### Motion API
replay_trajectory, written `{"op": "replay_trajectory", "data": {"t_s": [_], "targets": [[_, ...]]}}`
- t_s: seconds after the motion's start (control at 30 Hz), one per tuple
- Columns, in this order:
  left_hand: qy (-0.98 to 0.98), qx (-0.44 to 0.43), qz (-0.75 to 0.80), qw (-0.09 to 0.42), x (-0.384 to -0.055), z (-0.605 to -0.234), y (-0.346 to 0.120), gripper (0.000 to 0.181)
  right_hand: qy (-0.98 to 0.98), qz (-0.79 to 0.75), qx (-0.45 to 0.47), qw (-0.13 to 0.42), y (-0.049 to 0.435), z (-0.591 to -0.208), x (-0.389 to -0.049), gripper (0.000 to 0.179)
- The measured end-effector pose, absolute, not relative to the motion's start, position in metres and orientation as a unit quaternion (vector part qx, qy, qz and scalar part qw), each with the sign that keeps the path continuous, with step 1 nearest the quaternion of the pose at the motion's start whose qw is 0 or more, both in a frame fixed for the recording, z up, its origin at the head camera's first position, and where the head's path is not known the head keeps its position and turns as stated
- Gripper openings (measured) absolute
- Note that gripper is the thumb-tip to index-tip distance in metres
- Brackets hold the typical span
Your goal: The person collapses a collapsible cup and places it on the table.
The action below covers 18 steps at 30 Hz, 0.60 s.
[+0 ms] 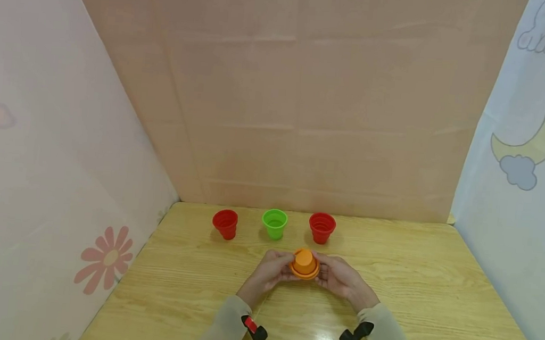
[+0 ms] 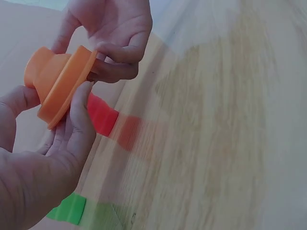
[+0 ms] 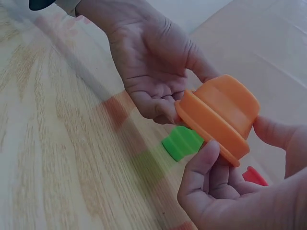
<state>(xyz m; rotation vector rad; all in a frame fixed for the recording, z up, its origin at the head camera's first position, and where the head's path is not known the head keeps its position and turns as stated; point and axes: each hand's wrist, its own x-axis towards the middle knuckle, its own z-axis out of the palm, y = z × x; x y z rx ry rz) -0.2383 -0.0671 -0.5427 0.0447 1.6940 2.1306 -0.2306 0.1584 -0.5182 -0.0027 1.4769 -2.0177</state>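
Observation:
Both hands hold one orange collapsible cup (image 1: 304, 263) between them above the table, its narrow base turned up and its wide rim below. My left hand (image 1: 270, 272) grips it from the left, thumb on the side and fingers under the rim. From the opposite side my right hand (image 1: 342, 278) pinches it in the same way. In the left wrist view the orange cup (image 2: 62, 84) shows stepped walls, partly folded down. The right wrist view shows the cup (image 3: 218, 117) with fingertips of both hands at its rim.
Behind the hands stand a red cup (image 1: 225, 224) at left, a green cup (image 1: 275, 224) in the middle and another red cup (image 1: 322, 228) at right, all upright. A brown paper-like wall (image 1: 305, 114) closes the table's back edge; printed white sheets flank both sides.

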Motion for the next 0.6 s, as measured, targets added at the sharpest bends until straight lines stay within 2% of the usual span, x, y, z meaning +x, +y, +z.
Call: {"op": "replay_trajectory", "data": {"t_s": [0.2,0.43,0.6], "targets": [[0.635,0.012,0.75,0.187,-0.2404,-0.5421,-0.0646,0.017,0.561,-0.768,0.028,0.308,0.1586,-0.5197,-0.2321,0.019],[0.645,0.019,0.742,0.181,-0.2363,-0.5418,-0.0631,0.025,0.559,-0.776,0.053,0.287,0.1557,-0.522,-0.2314,0.014],[0.658,0.01,0.733,0.171,-0.2363,-0.5414,-0.0633,0.024,0.557,-0.784,0.067,0.263,0.1513,-0.5268,-0.2292,0.016]]}}
